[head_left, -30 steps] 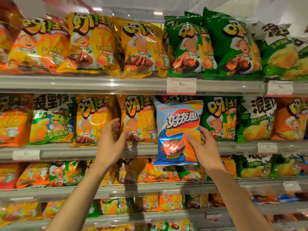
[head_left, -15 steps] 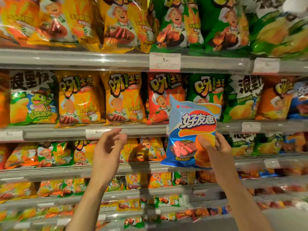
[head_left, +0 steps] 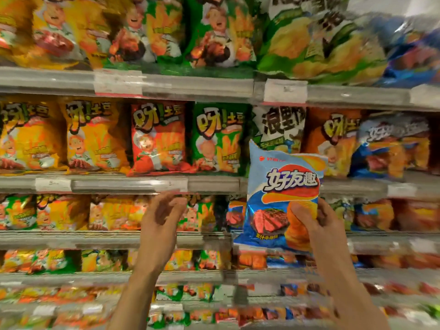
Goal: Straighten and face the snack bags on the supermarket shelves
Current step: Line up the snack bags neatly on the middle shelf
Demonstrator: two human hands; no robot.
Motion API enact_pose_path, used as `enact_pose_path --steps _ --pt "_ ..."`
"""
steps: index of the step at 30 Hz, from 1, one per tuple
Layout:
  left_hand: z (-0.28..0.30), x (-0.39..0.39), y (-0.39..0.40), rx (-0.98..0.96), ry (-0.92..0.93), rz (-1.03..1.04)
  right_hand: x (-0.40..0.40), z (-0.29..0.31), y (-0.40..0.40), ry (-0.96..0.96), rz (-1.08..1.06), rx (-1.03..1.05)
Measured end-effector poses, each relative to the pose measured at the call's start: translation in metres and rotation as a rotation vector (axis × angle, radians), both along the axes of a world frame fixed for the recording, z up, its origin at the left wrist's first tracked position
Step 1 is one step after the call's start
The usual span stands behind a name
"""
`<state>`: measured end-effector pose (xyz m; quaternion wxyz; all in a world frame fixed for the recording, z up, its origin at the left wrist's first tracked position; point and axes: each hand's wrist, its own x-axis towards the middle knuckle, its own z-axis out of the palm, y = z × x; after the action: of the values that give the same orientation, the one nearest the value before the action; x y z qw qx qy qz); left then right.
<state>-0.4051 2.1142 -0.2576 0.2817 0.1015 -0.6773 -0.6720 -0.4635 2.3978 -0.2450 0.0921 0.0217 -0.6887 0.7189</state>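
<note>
One blue snack bag [head_left: 282, 201] is held off the shelving by the right hand [head_left: 316, 225], in front of the middle shelf rail [head_left: 214, 184]. Its face reads 好友趣 above a steak picture. Behind, that shelf carries about eight bags facing out: two yellow, one red bag [head_left: 158, 139], one green, one white-green, one orange, one blue at right; motion blur makes the count approximate. Right thumb pinches the bag's lower front. Left hand [head_left: 162, 217] is raised, fingers loosely curled, holding nothing.

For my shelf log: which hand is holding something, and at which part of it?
The right hand pinches the light blue foil snack bag at its lower right part. The left hand holds nothing.
</note>
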Motion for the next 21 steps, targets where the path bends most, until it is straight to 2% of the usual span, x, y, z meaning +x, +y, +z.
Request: enact_pose_path --steps 9,21 --pt "0.023 -0.033 0.106 -0.04 -0.004 -0.053 -0.023 -0.004 0.102 -0.031 -0.054 -0.029" --pt "0.03 -0.068 0.157 -0.085 0.032 -0.148 -0.037 0.004 0.16 -0.009 -0.107 -0.026"
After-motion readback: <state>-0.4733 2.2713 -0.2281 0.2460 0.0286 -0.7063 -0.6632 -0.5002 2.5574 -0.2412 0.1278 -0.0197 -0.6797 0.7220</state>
